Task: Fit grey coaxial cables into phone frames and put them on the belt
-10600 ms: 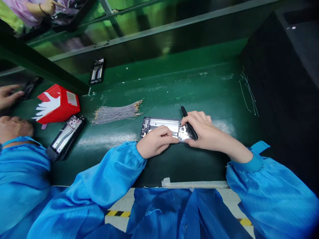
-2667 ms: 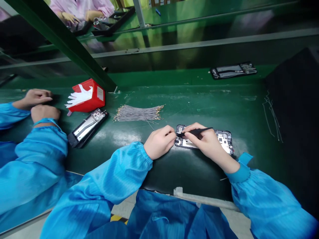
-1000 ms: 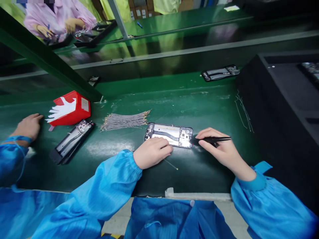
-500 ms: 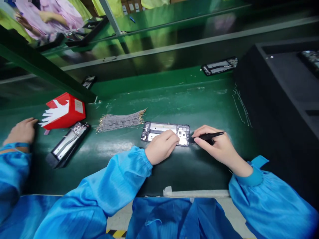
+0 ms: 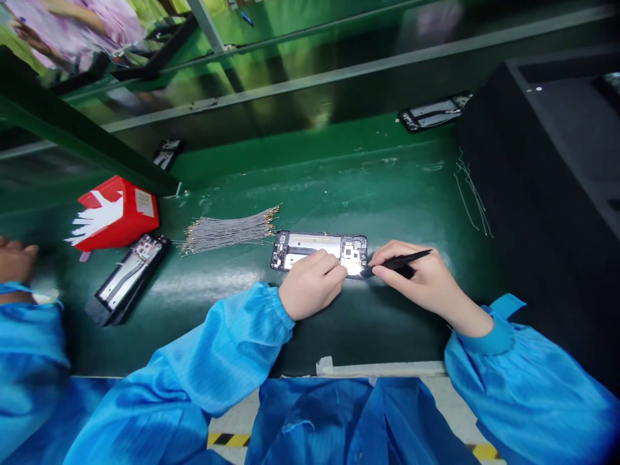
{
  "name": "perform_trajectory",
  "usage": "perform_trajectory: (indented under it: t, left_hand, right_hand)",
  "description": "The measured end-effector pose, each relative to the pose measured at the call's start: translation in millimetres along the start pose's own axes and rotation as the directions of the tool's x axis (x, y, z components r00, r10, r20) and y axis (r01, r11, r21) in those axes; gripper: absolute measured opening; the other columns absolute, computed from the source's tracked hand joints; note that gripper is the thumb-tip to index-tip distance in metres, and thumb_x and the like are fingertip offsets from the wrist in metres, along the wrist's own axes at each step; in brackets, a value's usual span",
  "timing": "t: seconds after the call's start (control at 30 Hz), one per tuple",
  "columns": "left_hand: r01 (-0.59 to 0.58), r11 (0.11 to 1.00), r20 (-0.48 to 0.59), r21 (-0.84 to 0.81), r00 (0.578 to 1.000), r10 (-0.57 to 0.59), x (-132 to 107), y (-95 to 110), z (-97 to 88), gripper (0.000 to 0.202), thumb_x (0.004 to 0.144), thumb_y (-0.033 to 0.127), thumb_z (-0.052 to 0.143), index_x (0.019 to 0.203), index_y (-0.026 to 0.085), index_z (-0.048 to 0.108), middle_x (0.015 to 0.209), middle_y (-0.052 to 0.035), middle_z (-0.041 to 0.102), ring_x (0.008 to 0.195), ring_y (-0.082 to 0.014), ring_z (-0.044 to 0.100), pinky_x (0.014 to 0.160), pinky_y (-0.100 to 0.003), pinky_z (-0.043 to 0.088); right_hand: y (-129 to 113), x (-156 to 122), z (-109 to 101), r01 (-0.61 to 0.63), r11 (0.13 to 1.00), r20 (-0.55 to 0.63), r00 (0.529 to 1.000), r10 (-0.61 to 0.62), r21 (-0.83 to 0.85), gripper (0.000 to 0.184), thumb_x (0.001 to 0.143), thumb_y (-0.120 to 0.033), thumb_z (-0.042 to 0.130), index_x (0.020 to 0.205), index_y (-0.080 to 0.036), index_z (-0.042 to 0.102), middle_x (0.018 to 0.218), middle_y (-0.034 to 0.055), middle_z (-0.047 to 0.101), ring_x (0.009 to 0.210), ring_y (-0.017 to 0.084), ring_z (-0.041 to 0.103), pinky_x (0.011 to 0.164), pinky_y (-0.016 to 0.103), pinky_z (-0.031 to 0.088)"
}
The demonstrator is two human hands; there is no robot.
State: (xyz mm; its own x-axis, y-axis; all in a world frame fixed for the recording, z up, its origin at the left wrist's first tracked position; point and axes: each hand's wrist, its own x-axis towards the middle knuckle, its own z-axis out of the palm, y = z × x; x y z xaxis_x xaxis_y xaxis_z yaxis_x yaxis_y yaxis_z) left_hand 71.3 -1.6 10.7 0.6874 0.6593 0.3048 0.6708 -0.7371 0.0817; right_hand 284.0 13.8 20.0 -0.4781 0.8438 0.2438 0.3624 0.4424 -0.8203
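Note:
An opened phone (image 5: 334,243) lies face up in front of me, showing its silver bay and circuit board. My left hand (image 5: 314,284) is closed on its lower edge, fingertips by the board; the thumb is hidden. Pinched in my right hand (image 5: 419,278) is a pair of black tweezers (image 5: 404,259), their dark tip at the phone's lower right corner. What the tip touches there is too small to make out. Left of the phone lies a bundle of thin grey cables (image 5: 230,230) with gold-coloured ends.
A red box (image 5: 123,219) with white paper strips stands left, beside stacked opened phones (image 5: 126,278). Another person's hand (image 5: 17,258) rests at the far left. Another opened phone (image 5: 433,113) and loose wires (image 5: 472,190) lie near a black box (image 5: 527,226) at right.
The tweezers and my right hand have moved slightly left, bringing the tip onto the phone's corner. The other person's hand has drawn back leftward. My left hand keeps its place on the phone.

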Motion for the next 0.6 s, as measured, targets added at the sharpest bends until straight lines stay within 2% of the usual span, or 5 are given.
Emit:
perform_trajectory:
  t: [0.6]
  left_hand:
    - [-0.002,1.000,0.015,0.001,1.000,0.002,-0.9,-0.5,1.3,0.023,0.085,0.017,0.039,0.072,0.016,0.057,0.071,-0.0035,0.052,0.069,-0.0154,0.042,0.061,-0.026,0.037]
  right_hand:
    - [3.4,0.2,2.2,0.068,0.997,0.035,0.997,-0.069,0.040,0.004,0.081,-0.017,0.054,0.080,-0.017,0.057,0.079,0.0031,0.059,0.074,0.014,0.055,0.068,0.026,0.044]
